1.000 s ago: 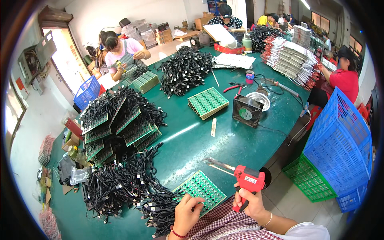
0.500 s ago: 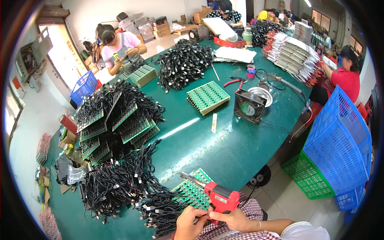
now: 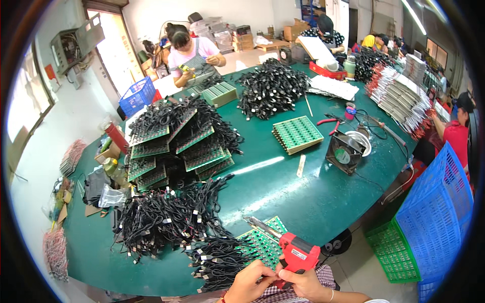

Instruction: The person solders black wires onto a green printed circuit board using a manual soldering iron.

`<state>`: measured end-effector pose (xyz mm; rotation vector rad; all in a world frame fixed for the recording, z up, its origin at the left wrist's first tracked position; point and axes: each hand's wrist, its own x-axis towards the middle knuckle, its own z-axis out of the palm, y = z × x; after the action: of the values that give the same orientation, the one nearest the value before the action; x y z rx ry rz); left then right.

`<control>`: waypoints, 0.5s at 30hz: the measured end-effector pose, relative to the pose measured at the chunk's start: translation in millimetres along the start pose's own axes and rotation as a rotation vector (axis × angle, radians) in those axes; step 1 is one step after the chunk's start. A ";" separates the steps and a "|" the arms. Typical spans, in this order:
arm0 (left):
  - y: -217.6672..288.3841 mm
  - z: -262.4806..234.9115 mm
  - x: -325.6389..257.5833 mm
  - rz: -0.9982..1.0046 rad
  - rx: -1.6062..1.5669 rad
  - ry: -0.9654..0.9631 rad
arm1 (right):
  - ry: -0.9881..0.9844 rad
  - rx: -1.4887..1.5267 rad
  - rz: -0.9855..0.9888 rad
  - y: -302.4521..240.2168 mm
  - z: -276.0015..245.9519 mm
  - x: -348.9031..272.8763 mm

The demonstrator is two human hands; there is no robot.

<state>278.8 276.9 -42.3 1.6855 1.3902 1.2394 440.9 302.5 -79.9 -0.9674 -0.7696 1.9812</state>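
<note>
My right hand (image 3: 306,284) is wrapped around the handle of a red soldering gun (image 3: 299,252) with a black top panel. Its long metal tip (image 3: 260,226) points up and to the left, above a green circuit board panel (image 3: 275,223) at the table's near edge. Close by the gun's grip, my left hand (image 3: 248,283) has its thumb and fingers pinched together; what they hold is too small to make out. Black USB cables (image 3: 214,262) lie bunched against the left side of the panel, covering part of it.
Left of my hands, board panels with black cables (image 3: 194,146) form a tall stack. Ahead are a pile of circuit boards (image 3: 298,134), a small fan (image 3: 343,154), red pliers (image 3: 331,122) and a cable heap (image 3: 273,88). Blue crates (image 3: 429,207) stand at right. Co-workers sit around the table.
The whole view has swung, so the table and everything on it sit farther right in the picture. My hands keep the same hold, with the soldering gun still over the panel.
</note>
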 end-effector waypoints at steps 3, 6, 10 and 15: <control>-1.2 -1.1 -1.6 0.013 -0.016 -0.004 | -0.006 0.043 0.023 -3.3 1.1 0.6; -5.0 -2.2 -5.9 0.018 -0.080 -0.013 | -0.152 0.149 0.030 -7.0 -3.9 2.9; -19.0 -1.2 -8.9 0.049 -0.167 -0.033 | -0.195 0.169 0.024 -6.1 -3.5 3.0; -22.6 -6.9 -8.4 0.107 -0.163 -0.035 | -0.167 0.119 0.001 -4.3 2.6 5.1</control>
<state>263.8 273.9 -62.1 1.6780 1.1590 1.3383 438.4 308.6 -77.0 -0.7408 -0.7322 2.1023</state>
